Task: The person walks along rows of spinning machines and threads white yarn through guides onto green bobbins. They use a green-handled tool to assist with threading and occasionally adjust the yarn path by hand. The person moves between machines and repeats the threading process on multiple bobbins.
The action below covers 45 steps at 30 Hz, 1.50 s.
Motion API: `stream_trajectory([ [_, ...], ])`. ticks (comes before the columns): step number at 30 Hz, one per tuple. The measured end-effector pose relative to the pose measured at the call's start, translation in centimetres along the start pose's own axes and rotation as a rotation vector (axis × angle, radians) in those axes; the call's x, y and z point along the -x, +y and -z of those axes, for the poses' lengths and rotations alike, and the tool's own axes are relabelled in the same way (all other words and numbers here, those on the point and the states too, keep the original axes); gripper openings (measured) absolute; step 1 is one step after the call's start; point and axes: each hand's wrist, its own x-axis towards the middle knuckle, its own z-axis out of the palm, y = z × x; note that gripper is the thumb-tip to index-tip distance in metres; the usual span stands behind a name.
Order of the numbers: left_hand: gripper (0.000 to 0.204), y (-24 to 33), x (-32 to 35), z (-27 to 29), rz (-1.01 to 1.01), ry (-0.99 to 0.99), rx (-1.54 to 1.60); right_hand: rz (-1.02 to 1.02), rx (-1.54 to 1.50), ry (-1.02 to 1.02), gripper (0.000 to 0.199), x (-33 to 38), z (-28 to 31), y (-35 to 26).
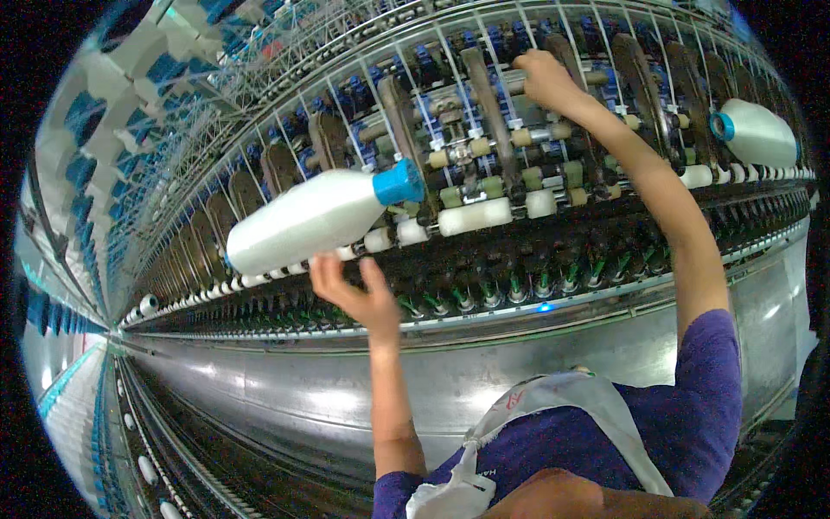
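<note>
My left hand (359, 294) is raised below a large white bobbin (303, 221) with a bright blue collar. Its thumb and fingers are apart, and the fingertips come close to the bobbin's underside; I cannot tell if they touch. That bobbin lies tilted across the front of a spinning machine (467, 156), covering part of its rollers. Farther up, my right hand (549, 82) reaches in among the dark roller arms. Its fingers are curled together at a metal bar, and whatever they pinch is too small to make out.
Another white bobbin (759, 134) with a blue end lies at the far right. Below the white rollers (474, 217) runs a row of spindles with green tips (543, 284). A shiny metal panel (320, 381) stands under them. Thin rods (510, 95) slant down over the arms.
</note>
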Motion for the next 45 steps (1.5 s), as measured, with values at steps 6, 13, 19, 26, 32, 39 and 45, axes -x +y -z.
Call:
stream_trajectory([
  [6, 0.029, 8.4, 0.8, -8.1, -0.435, -0.546, 0.250, 0.139, 0.111, -0.239, 0.022, -5.2, -5.3, 1.3],
  [13, 0.027, 9.9, 1.3, -13.2, -0.282, -0.580, 0.316, -0.001, 0.044, -0.454, 0.013, -4.0, -3.6, 0.2],
  [19, 0.023, 9.5, 1.7, -13.8, -0.259, -0.486, 0.372, -0.056, 0.015, -0.040, 0.028, 0.1, 0.2, -1.5],
  [26, 0.022, 9.4, 2.7, -14.2, -0.137, -0.464, 0.416, -0.410, -0.614, -0.020, 0.051, 9.2, 0.4, -3.9],
  [32, 0.022, 9.6, 2.6, -14.0, -0.077, -0.481, 0.461, -0.551, -0.639, -0.098, 0.067, 9.9, -4.3, -4.5],
  [39, 0.020, 9.7, 2.6, -13.9, -0.055, -0.470, 0.507, -0.523, -0.536, 0.104, 0.063, 9.2, -5.7, -4.1],
  [45, 0.021, 9.5, 2.9, -14.1, 0.047, -0.498, 0.549, -0.490, -0.622, 0.041, 0.049, 9.4, -4.5, -3.6],
])
